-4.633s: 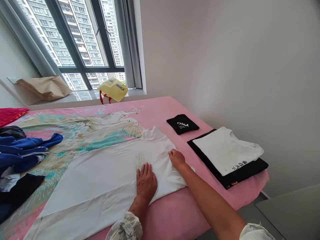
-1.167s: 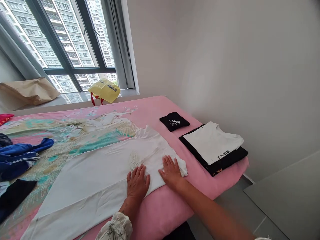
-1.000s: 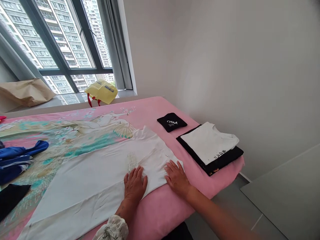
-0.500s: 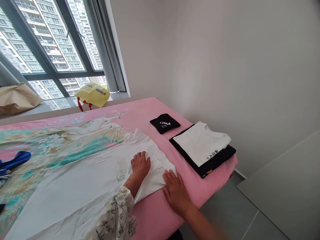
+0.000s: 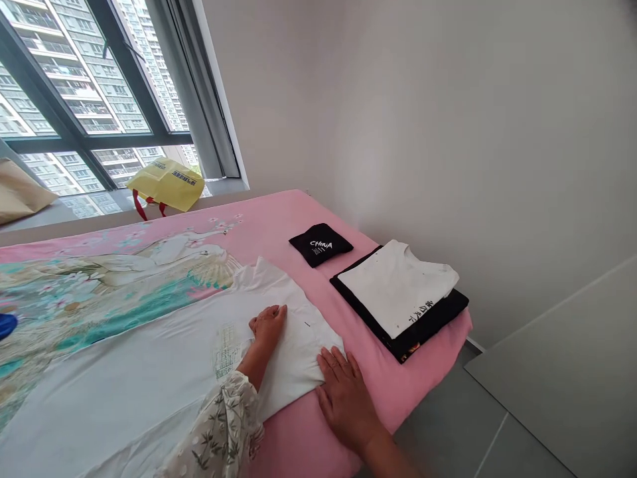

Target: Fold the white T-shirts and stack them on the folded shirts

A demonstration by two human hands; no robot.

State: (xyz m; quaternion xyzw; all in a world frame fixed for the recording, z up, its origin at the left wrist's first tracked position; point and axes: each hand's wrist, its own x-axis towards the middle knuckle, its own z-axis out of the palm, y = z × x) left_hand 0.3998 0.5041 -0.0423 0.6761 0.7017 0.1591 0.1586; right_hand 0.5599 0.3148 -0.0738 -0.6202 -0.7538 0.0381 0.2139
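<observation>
The loose left sleeve (image 5: 213,428) is off-white, printed with sprigs of slim, pointed, bamboo-like leaves in dark grey-green, and just behind its cuff (image 5: 243,386) the cloth puckers into soft gathers that end in a ruffled rim. Below the cuff, along the sleeve's right edge, the fabric looks thin and takes on a pinkish tint. Beyond the cuff the left hand (image 5: 269,326) is bare, and to the cuff's right the right hand (image 5: 346,398) and visible forearm (image 5: 385,455) are bare too.
</observation>
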